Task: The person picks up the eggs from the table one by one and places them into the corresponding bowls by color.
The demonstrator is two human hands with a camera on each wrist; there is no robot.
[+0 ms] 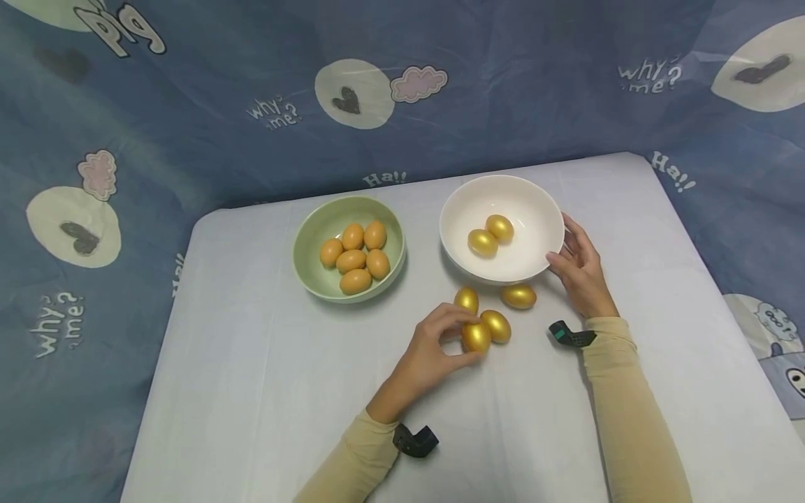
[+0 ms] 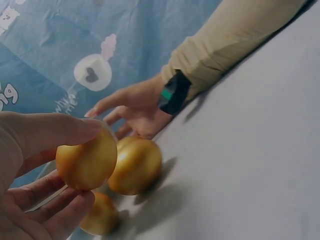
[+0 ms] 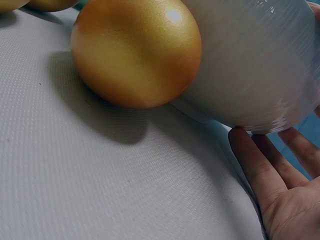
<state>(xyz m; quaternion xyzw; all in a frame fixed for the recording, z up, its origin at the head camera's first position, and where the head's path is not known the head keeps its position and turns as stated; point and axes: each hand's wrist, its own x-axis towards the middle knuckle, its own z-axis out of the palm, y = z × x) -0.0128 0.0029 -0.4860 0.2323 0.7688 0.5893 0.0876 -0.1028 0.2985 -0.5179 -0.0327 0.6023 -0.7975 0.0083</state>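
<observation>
My left hand [image 1: 434, 346] pinches a gold egg [image 1: 476, 337] between thumb and fingertips. In the left wrist view that egg [image 2: 86, 162] appears just off the table, with other gold eggs behind it. Close by lie a gold egg [image 1: 497, 326] on its right, another [image 1: 467, 299] above it and a third [image 1: 518, 296] under the bowl's near edge. A white bowl [image 1: 459, 255] contains two gold eggs [image 1: 483, 243]. At its right side my right hand [image 1: 583, 269] holds the bowl, thumb at the rim and fingers along the outer wall.
Left of the white bowl stands a green bowl [image 1: 308, 272] with several orange-brown eggs [image 1: 351, 261] inside. Both bowls are on a white-covered table [image 1: 251, 391]. A blue printed cloth [image 1: 503, 105] hangs behind the table's far edge.
</observation>
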